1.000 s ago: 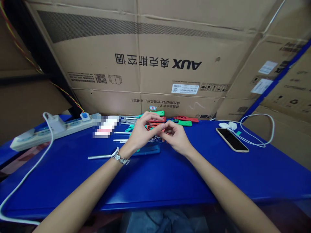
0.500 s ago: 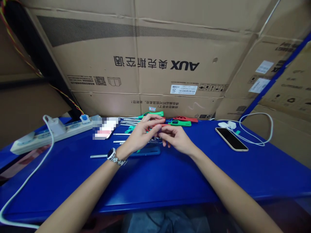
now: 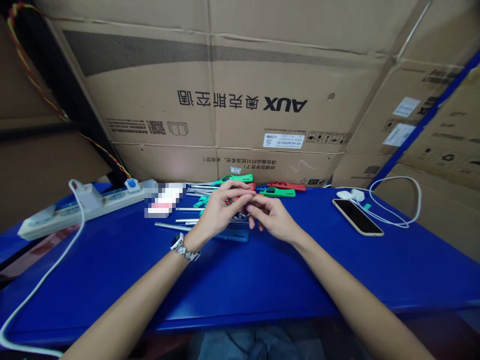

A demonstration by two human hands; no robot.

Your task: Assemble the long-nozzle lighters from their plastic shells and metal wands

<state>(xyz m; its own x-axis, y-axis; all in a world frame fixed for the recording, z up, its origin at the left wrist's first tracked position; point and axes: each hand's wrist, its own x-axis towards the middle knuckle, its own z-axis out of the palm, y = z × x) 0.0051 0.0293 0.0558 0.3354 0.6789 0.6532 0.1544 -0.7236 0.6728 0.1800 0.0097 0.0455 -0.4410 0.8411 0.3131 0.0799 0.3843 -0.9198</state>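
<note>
My left hand (image 3: 222, 209) and my right hand (image 3: 275, 219) meet above the middle of the table, thumbs and fingers pinched close together. Between them shows a bit of a red lighter (image 3: 250, 186); the fingers cover most of it. Below my left hand lies a blue long-necked lighter (image 3: 239, 235), its metal tube pointing left under the wrist. Behind the hands are a green lighter (image 3: 240, 178), another green lighter (image 3: 279, 192) and a red one (image 3: 292, 186). Thin wires (image 3: 237, 218) and small green parts (image 3: 201, 202) show beside the fingers.
Several metal tubes (image 3: 187, 209) lie left of the hands. A phone (image 3: 358, 217) and white charger cable (image 3: 403, 223) are at the right. A power strip (image 3: 116, 197) runs along the left, and a cardboard wall (image 3: 240, 70) stands behind the blue table (image 3: 285, 280).
The blue lighter's tube has swung, its tip now farther right and back. My left wrist has shifted slightly right. Both hands stay together over the same spot.
</note>
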